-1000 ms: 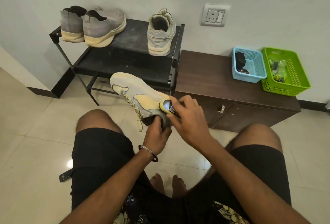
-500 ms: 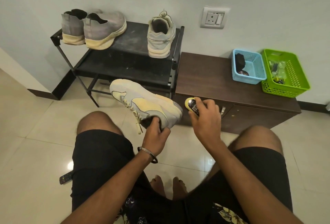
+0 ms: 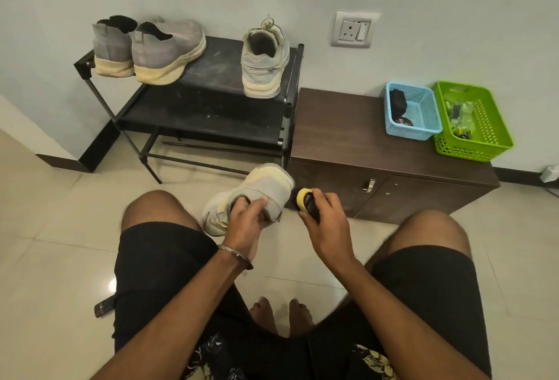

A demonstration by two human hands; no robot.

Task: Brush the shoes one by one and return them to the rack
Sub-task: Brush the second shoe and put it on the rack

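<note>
Fingers of the left hand (image 3: 246,216) curl into the collar of the pale yellow-grey sneaker (image 3: 260,193), gripping it by the heel opening. A second ago that shoe lay stretched out with its toe toward ten o'clock; now it has been swung round, so its heel end faces up toward the cabinet and its toe dips toward the left knee. The right hand (image 3: 325,219) is wrapped around the yellow-headed shoe brush (image 3: 306,199), which was pressed to the heel a second ago and now sits just beside it at three o'clock, apparently off the fabric. I'd judge the person is turning the shoe to reach an unbrushed side, so this one isn't ready for the shoe rack (image 3: 211,98) at twelve o'clock. Its mate (image 3: 263,59) stands on the top shelf's right end, a grey pair (image 3: 151,49) on the left.
</note>
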